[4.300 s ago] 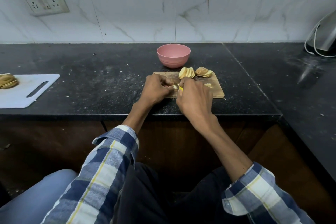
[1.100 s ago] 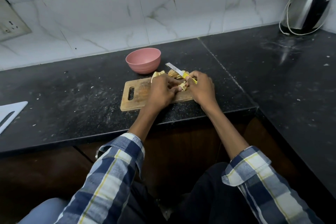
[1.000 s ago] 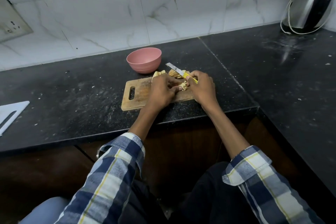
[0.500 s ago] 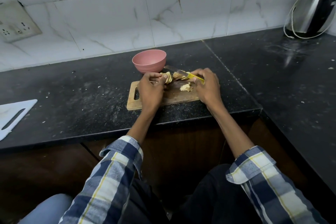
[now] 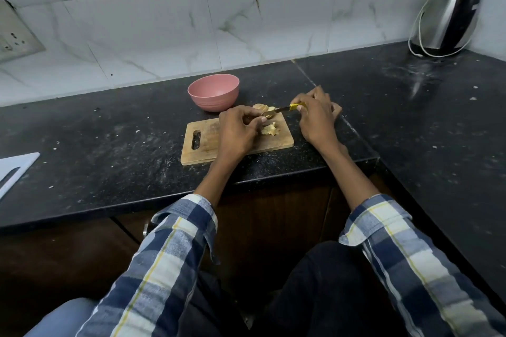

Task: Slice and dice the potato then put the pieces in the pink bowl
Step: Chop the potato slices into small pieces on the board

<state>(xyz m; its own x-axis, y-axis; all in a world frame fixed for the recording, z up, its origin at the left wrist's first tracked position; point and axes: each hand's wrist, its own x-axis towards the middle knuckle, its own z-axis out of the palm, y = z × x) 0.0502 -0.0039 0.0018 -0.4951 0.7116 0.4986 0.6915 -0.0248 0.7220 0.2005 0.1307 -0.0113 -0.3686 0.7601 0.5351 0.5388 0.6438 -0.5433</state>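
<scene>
A wooden cutting board [image 5: 202, 142] lies on the black counter. Behind it stands the pink bowl [image 5: 213, 91], with nothing visible inside. My left hand [image 5: 236, 131] rests over the board's middle, fingers curled on a stack of potato slices [image 5: 264, 109] at the board's far edge. My right hand [image 5: 315, 117] grips the yellow handle of a small knife [image 5: 284, 109] whose blade points left onto those slices. A little heap of diced potato [image 5: 269, 128] lies on the board between my hands.
A steel electric kettle [image 5: 449, 16] with a white cord stands at the back right corner. A white cutting board [image 5: 13, 169] pokes in at the left edge. A wall socket [image 5: 13, 35] sits far left. The counter [image 5: 109, 145] is speckled with crumbs.
My left hand left the diced heap and reached to the sliced stack at the board's far edge. The knife blade swung down and left onto that stack. The view shifted slightly.
</scene>
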